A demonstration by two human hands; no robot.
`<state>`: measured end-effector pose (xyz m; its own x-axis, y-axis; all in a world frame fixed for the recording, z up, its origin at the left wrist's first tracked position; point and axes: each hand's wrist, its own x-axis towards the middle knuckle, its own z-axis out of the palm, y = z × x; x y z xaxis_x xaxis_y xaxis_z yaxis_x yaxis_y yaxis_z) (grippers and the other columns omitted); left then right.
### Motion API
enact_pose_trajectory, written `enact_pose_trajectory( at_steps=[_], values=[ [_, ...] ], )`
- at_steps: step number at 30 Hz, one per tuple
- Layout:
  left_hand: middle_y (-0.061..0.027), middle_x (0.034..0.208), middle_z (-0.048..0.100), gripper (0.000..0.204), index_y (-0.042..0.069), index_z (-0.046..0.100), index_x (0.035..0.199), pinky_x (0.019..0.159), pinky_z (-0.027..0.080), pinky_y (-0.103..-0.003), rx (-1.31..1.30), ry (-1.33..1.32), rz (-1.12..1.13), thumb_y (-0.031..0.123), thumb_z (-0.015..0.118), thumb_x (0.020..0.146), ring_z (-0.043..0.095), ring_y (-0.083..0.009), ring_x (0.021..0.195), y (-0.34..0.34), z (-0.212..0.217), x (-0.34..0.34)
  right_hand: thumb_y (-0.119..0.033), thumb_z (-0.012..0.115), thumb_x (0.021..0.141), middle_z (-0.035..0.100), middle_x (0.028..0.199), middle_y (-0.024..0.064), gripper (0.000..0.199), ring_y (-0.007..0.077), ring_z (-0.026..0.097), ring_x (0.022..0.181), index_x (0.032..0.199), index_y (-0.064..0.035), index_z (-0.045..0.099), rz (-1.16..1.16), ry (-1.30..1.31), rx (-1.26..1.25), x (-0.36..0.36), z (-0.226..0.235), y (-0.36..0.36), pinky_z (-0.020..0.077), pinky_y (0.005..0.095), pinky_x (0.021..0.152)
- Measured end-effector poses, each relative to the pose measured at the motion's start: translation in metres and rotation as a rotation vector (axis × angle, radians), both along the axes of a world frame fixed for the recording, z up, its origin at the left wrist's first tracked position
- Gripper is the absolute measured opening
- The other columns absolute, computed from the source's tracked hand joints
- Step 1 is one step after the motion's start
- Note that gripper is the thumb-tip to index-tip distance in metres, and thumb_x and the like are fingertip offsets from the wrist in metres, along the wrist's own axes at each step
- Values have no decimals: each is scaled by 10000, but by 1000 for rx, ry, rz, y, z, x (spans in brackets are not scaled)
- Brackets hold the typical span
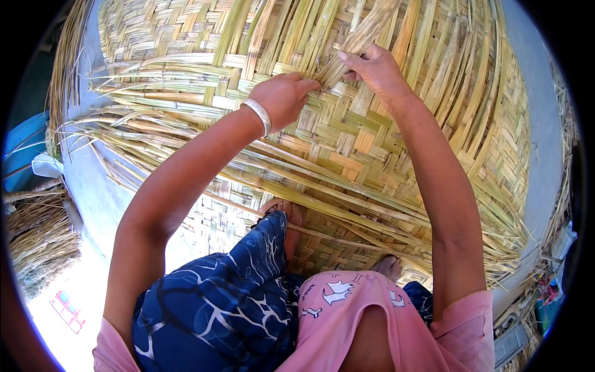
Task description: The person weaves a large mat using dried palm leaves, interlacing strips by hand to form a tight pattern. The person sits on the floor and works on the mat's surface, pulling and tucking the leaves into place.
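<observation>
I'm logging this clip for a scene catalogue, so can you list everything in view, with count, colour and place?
woven mat: one, straw yellow and green, spread across the middle and top of the view
loose strips: many, pale yellow-green, sticking out from the mat's left edge
bundle of strips: one, yellow, pinched at the mat's top centre
dry straw pile: one, brown, far left
blue sheet: one, blue, left rim
floor: grey, bare patch left of the mat
bangle: one, silver, on the left wrist
left hand: fingers closed on the strips, top centre
right hand: gripping the bundle, top centre
feet: two, resting on the mat's lower part
</observation>
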<state>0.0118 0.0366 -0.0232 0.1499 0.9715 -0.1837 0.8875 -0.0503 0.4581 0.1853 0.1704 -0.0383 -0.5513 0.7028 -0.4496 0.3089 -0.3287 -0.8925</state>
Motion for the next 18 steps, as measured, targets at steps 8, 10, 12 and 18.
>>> enact_pose_trajectory(
  at_steps=[8, 10, 12, 18],
  values=[
    [-151, 910, 630, 190, 59, 621, 939, 783, 491, -431, -155, 31, 73, 76, 467, 830, 609, -333, 868, 21, 6, 12, -264, 717, 836, 607, 905, 61, 316, 134, 601, 782, 931, 1, 575, -47, 42, -8, 1, -1, -4, 527, 268, 708],
    [-161, 898, 631, 180, 49, 616, 910, 781, 490, -431, -174, 50, 120, 81, 467, 814, 611, -340, 855, 23, 8, 16, -267, 721, 835, 597, 919, 50, 314, 134, 586, 816, 946, -12, 576, -44, 44, -24, 2, -1, -4, 536, 267, 737],
    [-164, 896, 630, 164, 47, 611, 895, 775, 492, -429, -173, 64, 114, 94, 480, 808, 613, -342, 847, 24, 10, 18, -262, 722, 834, 599, 926, 54, 311, 138, 588, 823, 947, -12, 577, -51, 49, -32, 2, -2, -4, 535, 267, 745],
    [-165, 890, 630, 147, 47, 602, 877, 773, 492, -429, -200, 91, 123, 115, 493, 805, 616, -341, 835, 27, 11, 20, -231, 710, 846, 619, 957, 73, 291, 162, 607, 835, 971, -10, 567, -80, 140, -96, 7, -9, -4, 535, 294, 767]
  ],
)
